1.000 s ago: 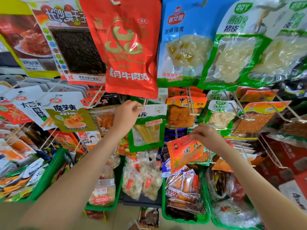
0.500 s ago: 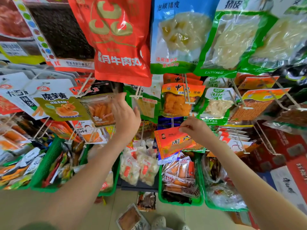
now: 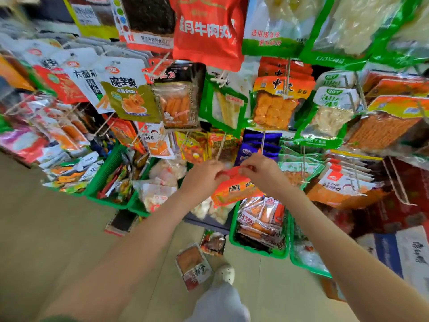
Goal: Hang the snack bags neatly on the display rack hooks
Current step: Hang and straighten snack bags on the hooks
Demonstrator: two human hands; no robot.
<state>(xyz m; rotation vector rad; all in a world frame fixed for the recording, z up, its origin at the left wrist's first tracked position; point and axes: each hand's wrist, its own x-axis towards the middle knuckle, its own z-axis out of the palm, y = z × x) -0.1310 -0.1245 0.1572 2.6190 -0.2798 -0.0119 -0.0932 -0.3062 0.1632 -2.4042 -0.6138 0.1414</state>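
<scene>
I hold a small orange-red snack bag (image 3: 235, 190) with black characters in front of the display rack. My left hand (image 3: 201, 177) pinches its top left corner and my right hand (image 3: 261, 171) pinches its top right corner. The bag hangs down below both hands. A white rack hook (image 3: 220, 147) slants down to a point just above my left hand. Behind it hang yellow-red bags (image 3: 217, 147) and blue bags (image 3: 257, 145). Whether the bag's hole touches the hook, I cannot tell.
Rows of hanging snack bags fill the rack above and on both sides, including a large red bag (image 3: 209, 31). Green baskets (image 3: 257, 249) of packets stand on the floor below. Two loose packets (image 3: 193, 266) lie on the floor by my shoe (image 3: 224, 274).
My left hand dropped from the green bag's hook and now pinches the orange-red bag together with my right hand. The view tilted downward, showing more floor.
</scene>
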